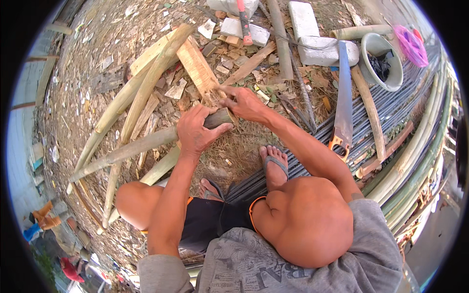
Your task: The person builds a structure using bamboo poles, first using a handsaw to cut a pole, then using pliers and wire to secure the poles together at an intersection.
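My left hand [194,131] is wrapped over a round wooden pole [141,143] near its cut end, with the thumb lying along the wood. The pole slopes down to the left across other poles. Just past the cut end, my right hand [245,104] has its fingers curled together beside the splintered near end of a pale wooden plank [197,66]. Whatever those fingers may hold is too small to make out. Several more poles [128,115] lie crossed left of the plank.
A handsaw [343,100] with an orange handle rests on steel rods [312,156] at the right. Nearby stand a grey bucket [399,72], a purple plastic bag [411,46] and white blocks [320,52]. A red-and-black handled tool [244,24] leans farther off. Bamboo poles [415,156] line the right edge.
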The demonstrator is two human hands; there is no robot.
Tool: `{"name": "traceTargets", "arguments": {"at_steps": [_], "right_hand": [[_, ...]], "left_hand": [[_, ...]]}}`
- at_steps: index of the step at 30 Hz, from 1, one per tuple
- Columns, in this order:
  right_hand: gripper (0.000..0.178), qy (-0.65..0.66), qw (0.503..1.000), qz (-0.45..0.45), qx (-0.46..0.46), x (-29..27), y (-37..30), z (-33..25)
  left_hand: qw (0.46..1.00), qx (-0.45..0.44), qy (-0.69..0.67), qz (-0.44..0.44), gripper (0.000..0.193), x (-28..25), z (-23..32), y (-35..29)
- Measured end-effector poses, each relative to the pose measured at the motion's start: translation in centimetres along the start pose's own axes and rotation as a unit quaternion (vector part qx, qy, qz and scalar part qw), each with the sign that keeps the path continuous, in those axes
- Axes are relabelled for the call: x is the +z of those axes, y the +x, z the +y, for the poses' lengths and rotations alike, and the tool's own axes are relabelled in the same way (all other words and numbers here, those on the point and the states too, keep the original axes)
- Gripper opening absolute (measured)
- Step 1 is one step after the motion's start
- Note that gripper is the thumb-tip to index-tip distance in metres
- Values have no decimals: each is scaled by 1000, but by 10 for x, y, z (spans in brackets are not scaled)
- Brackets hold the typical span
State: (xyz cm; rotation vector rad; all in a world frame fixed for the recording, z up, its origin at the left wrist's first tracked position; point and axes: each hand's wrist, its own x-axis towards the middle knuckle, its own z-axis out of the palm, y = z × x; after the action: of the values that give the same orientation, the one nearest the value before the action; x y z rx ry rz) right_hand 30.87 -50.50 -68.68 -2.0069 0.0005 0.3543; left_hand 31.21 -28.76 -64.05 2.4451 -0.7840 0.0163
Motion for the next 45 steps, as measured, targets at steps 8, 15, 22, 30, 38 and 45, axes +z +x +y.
{"name": "traceTargets", "arguments": {"at_steps": [8,15,22,30,38,45], "right_hand": [[51,170,974,64,138,5,-73,22],[68,200,922,-201,265,-8,-108,-28],[65,207,901,-240,296,-11,-109,-37],[54,125,947,-186,230,-6,-118,-35],[37,-80,985,-127,82,-61,-110,-6],[33,-41,994,-74,74,-69,-60,-27]], "left_hand": [[999,-17,-37,-4,56,-2,-2,4],[998,-36,-39,-18,56,-7,-5,-1],[999,-28,-46,-5,54,-6,-4,-1],[995,-42,-88,-2,37,-4,-19,-2],[999,6,-35,-2,33,-10,1,12],[999,-5,-45,-7,33,0,11,10]]}}
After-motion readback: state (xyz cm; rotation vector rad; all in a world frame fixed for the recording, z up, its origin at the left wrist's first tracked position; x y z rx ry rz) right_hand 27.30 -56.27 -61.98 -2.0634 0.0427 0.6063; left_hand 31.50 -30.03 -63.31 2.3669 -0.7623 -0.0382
